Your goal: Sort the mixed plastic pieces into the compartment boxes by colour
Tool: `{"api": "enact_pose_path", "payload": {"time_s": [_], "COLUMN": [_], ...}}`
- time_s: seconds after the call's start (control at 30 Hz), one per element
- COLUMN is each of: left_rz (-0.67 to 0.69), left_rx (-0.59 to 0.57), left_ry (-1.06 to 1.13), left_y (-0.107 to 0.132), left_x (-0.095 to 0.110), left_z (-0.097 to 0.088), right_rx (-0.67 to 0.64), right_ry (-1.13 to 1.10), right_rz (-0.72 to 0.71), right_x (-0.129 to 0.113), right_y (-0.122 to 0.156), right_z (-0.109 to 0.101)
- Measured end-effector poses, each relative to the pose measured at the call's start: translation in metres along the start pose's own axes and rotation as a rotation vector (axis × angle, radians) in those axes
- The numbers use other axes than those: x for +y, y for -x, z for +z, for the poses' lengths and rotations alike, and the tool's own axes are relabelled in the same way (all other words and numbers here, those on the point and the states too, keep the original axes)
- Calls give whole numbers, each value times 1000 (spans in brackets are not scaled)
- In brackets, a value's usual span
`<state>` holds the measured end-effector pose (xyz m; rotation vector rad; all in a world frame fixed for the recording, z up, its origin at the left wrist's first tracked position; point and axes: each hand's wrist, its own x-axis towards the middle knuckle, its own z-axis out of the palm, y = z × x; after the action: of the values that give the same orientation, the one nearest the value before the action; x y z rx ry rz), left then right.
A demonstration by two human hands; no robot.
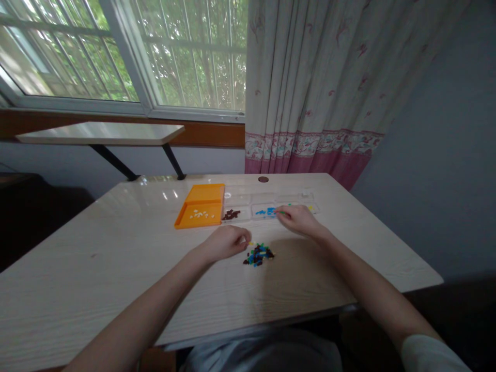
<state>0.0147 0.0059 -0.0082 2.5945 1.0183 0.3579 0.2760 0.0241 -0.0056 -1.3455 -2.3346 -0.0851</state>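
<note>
Forearms [163, 299] flank a heap [259, 254] of tiny glossy-blue, green and dark pieces.

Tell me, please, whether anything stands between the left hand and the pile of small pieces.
Nothing visible does: the left hand is right beside the pile of small pieces, while the orange box and clear compartments lie farther back on the table.

Pale wood-grain tabletop [96, 258] leaves free passage at far left; a multicoloured heap of small pieces [259, 255] blocks the centre, an orange rectangular plastic tray [205, 193] beyond.
</note>
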Motion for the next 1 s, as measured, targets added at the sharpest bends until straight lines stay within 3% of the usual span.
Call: {"api": "enact_pose_path", "payload": {"time_s": [0.13,0.33,0.87,1.0], "left_rz": [-21,-58,-60,-57], "left_rx": [130,288,314,274], "left_ry": [128,270,307,270], "left_y": [-2,-4,-3,-4], "left_x": [3,6,9,7], "left_z": [3,9,8,7], "right_rx": [-24,27,137,314], "right_ry": [-79,-165,-242,-191], "right_rz": [-132,-63,-154,-128], "right_x": [-34,-57,-57,-54], "right_y": [4,7,9,8], "right_z": [13,14,19,11]}}
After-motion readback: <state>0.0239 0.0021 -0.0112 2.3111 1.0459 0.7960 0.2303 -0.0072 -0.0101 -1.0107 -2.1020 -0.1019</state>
